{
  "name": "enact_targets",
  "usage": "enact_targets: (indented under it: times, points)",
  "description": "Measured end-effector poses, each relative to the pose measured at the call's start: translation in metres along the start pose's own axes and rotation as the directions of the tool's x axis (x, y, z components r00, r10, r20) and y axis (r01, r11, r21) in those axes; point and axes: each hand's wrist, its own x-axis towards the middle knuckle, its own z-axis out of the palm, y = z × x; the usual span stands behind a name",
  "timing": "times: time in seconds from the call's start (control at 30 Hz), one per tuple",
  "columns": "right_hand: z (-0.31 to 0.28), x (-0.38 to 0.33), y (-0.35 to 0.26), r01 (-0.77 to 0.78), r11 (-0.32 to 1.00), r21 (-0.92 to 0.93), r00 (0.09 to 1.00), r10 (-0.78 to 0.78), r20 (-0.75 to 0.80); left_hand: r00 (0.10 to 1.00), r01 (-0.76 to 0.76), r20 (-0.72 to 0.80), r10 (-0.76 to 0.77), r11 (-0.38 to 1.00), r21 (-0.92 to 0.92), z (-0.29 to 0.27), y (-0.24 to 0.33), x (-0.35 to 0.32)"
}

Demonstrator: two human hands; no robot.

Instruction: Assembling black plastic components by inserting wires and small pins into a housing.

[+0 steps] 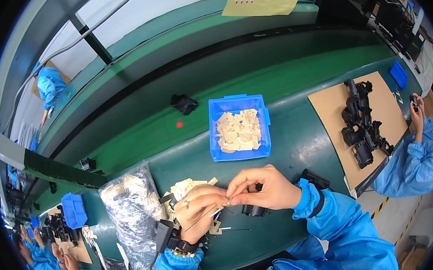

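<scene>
My left hand (199,211) and my right hand (265,188) meet over the green bench, fingertips pinched together. Between them is something small that the fingers mostly hide; a thin pale end and fine dark strands show beside it. Under my right hand lies a round black part (254,210), partly covered. Another black part (316,178) rests by my right wrist. Just behind my left hand is a loose pile of cream paper pieces (187,186). A blue bin (240,155) holding many similar small cream pieces stands beyond both hands.
A clear plastic bag (132,216) of pale items lies to the left. At right, several black parts (360,120) sit on a brown board (325,107), with a co-worker's sleeve (412,169) beside it. A black object (184,103) lies farther back. More workers are at far left.
</scene>
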Motion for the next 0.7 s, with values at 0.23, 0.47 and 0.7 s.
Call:
enact_targets:
  times: [0.23, 0.47, 0.7]
  points:
    - [0.007, -0.002, -0.003, 0.026, 0.998, -0.056, 0.995, -0.032, -0.098, 0.992, 0.127, -0.009, -0.127, 0.992, -0.020, 0.001, -0.002, 0.001]
    - [0.008, -0.001, 0.000, 0.147, 0.969, -0.200, 0.966, -0.184, -0.183, 0.986, 0.127, -0.112, -0.126, 0.992, 0.007, 0.013, -0.001, -0.001]
    - [0.000, 0.004, 0.003, 0.157, 0.944, -0.291, 0.973, -0.198, -0.115, 0.951, 0.254, -0.179, -0.253, 0.967, -0.019, 0.018, -0.007, -0.008]
